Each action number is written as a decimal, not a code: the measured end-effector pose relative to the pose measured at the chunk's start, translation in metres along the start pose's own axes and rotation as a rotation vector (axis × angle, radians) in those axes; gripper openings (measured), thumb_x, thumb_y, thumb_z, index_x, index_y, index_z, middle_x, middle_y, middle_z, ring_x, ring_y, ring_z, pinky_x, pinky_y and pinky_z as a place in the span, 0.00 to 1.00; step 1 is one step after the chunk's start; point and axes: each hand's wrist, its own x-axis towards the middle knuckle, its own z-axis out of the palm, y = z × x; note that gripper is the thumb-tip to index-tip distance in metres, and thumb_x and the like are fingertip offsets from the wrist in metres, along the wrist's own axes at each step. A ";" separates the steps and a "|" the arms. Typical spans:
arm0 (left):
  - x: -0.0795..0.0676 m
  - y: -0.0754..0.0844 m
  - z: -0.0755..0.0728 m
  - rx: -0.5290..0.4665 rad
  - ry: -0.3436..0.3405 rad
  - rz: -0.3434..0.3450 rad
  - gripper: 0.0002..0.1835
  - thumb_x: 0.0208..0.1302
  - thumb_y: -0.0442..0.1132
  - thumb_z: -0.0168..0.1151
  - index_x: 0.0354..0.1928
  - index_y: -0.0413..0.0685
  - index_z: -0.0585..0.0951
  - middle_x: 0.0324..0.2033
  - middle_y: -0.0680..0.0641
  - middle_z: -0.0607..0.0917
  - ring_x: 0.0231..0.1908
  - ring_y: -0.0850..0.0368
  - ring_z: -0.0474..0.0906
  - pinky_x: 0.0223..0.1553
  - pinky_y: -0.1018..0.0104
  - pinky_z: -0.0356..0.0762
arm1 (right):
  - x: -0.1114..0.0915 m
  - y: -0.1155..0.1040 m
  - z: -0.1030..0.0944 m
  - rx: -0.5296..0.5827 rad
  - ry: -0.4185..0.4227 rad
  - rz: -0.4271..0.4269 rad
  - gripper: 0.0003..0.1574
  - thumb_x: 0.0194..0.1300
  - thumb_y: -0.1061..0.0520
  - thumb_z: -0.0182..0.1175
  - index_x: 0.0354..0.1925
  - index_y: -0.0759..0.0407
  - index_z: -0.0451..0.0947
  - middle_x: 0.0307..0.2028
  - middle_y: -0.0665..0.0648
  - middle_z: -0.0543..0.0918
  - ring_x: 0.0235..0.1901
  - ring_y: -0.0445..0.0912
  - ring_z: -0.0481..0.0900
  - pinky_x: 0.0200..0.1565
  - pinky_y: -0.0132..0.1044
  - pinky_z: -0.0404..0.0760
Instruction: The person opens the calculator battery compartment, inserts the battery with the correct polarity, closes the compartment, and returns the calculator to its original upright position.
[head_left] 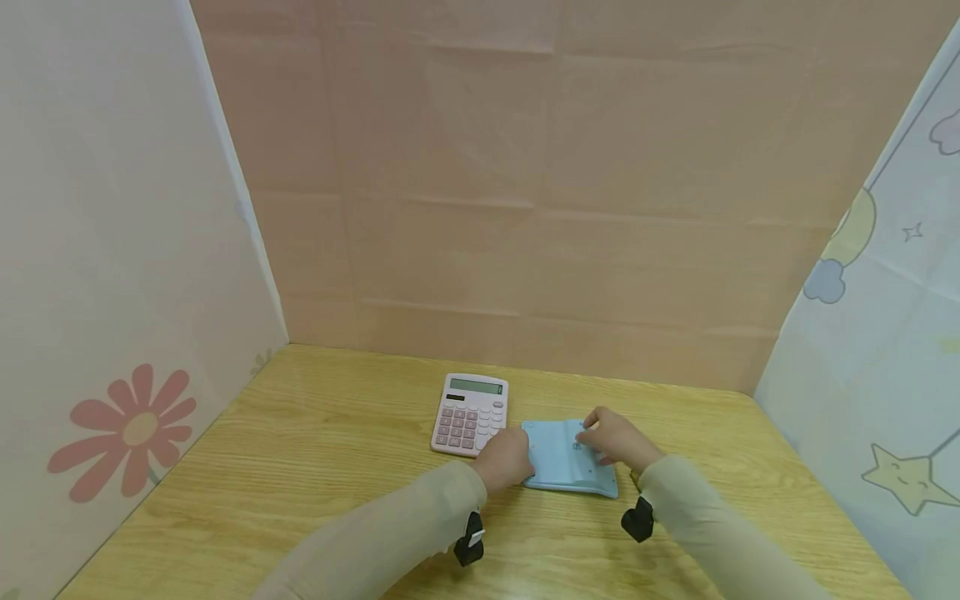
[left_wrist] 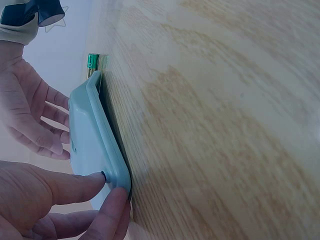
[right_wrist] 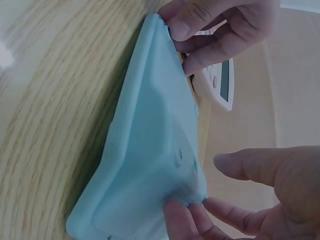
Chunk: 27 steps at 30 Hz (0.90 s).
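A light-blue calculator (head_left: 551, 454) lies with its screwed back upward and its keys hidden. At its left edge, my left hand (head_left: 504, 460) pinches it, thumb on the back and fingers under the rim, as the left wrist view shows. My right hand (head_left: 618, 440) touches the raised part of the back with its fingertips. In the right wrist view the thumb (right_wrist: 240, 165) of that hand stands apart from the calculator. A green and gold battery (left_wrist: 93, 62) is on the table beyond the calculator's right end, partly hidden by it.
A pink calculator (head_left: 468, 415) lies face up just left of the blue one, its display showing. The wooden table (head_left: 337, 417) is bounded by a plain backdrop (head_left: 450, 250) behind and patterned side panels. Each wrist carries a black camera mount (head_left: 469, 540).
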 end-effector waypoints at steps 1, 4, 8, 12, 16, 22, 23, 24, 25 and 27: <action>0.000 0.000 0.000 0.002 0.001 -0.001 0.11 0.55 0.31 0.68 0.20 0.39 0.77 0.12 0.52 0.67 0.14 0.62 0.63 0.17 0.72 0.58 | 0.000 0.000 0.001 -0.009 0.004 -0.001 0.22 0.65 0.59 0.60 0.51 0.71 0.67 0.43 0.68 0.77 0.39 0.53 0.79 0.35 0.44 0.84; -0.001 0.001 -0.001 0.004 0.000 -0.002 0.13 0.55 0.31 0.68 0.18 0.40 0.75 0.12 0.52 0.67 0.14 0.62 0.62 0.17 0.72 0.58 | 0.003 -0.001 0.004 -0.035 0.016 0.002 0.24 0.62 0.61 0.63 0.51 0.71 0.66 0.45 0.68 0.77 0.39 0.52 0.78 0.33 0.42 0.83; -0.003 0.003 -0.003 0.001 -0.009 -0.003 0.14 0.56 0.32 0.68 0.17 0.40 0.74 0.11 0.53 0.66 0.14 0.62 0.62 0.17 0.73 0.57 | 0.004 -0.004 0.006 -0.090 0.021 -0.003 0.25 0.60 0.62 0.65 0.50 0.71 0.65 0.44 0.67 0.76 0.36 0.51 0.78 0.31 0.40 0.83; -0.003 0.004 -0.003 -0.003 -0.010 -0.005 0.15 0.56 0.31 0.68 0.17 0.41 0.74 0.11 0.53 0.65 0.14 0.62 0.61 0.17 0.73 0.57 | 0.002 -0.008 0.006 -0.135 0.018 -0.023 0.25 0.59 0.63 0.66 0.48 0.72 0.65 0.40 0.65 0.76 0.34 0.51 0.77 0.30 0.40 0.82; -0.003 0.004 -0.003 0.003 -0.009 -0.011 0.15 0.57 0.32 0.68 0.17 0.41 0.74 0.11 0.53 0.65 0.15 0.62 0.61 0.17 0.73 0.57 | 0.001 -0.010 0.006 -0.150 0.016 -0.033 0.25 0.59 0.63 0.65 0.48 0.73 0.64 0.40 0.66 0.76 0.34 0.51 0.77 0.29 0.40 0.82; -0.002 0.004 -0.003 0.014 -0.008 -0.011 0.15 0.56 0.32 0.68 0.16 0.41 0.74 0.12 0.53 0.65 0.15 0.61 0.61 0.17 0.72 0.57 | 0.000 -0.012 0.005 -0.185 0.020 -0.053 0.26 0.60 0.63 0.63 0.50 0.75 0.64 0.41 0.67 0.77 0.32 0.50 0.77 0.28 0.40 0.82; -0.002 0.004 -0.003 0.015 -0.008 -0.011 0.15 0.56 0.31 0.68 0.16 0.41 0.74 0.12 0.52 0.66 0.15 0.61 0.61 0.17 0.72 0.57 | -0.001 -0.013 0.005 -0.192 0.021 -0.054 0.26 0.60 0.64 0.63 0.51 0.75 0.64 0.41 0.67 0.77 0.32 0.50 0.77 0.28 0.40 0.81; -0.001 0.004 -0.003 0.015 -0.010 -0.014 0.15 0.56 0.32 0.68 0.16 0.41 0.74 0.12 0.52 0.66 0.15 0.61 0.61 0.17 0.72 0.57 | 0.000 -0.013 0.006 -0.202 0.022 -0.054 0.26 0.60 0.64 0.62 0.51 0.76 0.63 0.41 0.67 0.77 0.31 0.50 0.77 0.27 0.40 0.81; -0.001 0.004 -0.003 0.016 -0.010 -0.013 0.15 0.56 0.32 0.68 0.16 0.41 0.74 0.12 0.52 0.66 0.15 0.61 0.62 0.17 0.72 0.58 | 0.000 -0.013 0.006 -0.208 0.022 -0.054 0.27 0.60 0.64 0.62 0.52 0.77 0.63 0.41 0.67 0.78 0.30 0.50 0.77 0.27 0.40 0.81; -0.001 0.004 -0.004 0.017 -0.013 -0.013 0.14 0.56 0.32 0.68 0.17 0.40 0.75 0.12 0.52 0.67 0.15 0.61 0.62 0.17 0.72 0.58 | 0.001 -0.014 0.006 -0.216 0.021 -0.049 0.29 0.60 0.64 0.61 0.53 0.78 0.62 0.40 0.67 0.78 0.30 0.49 0.77 0.27 0.40 0.81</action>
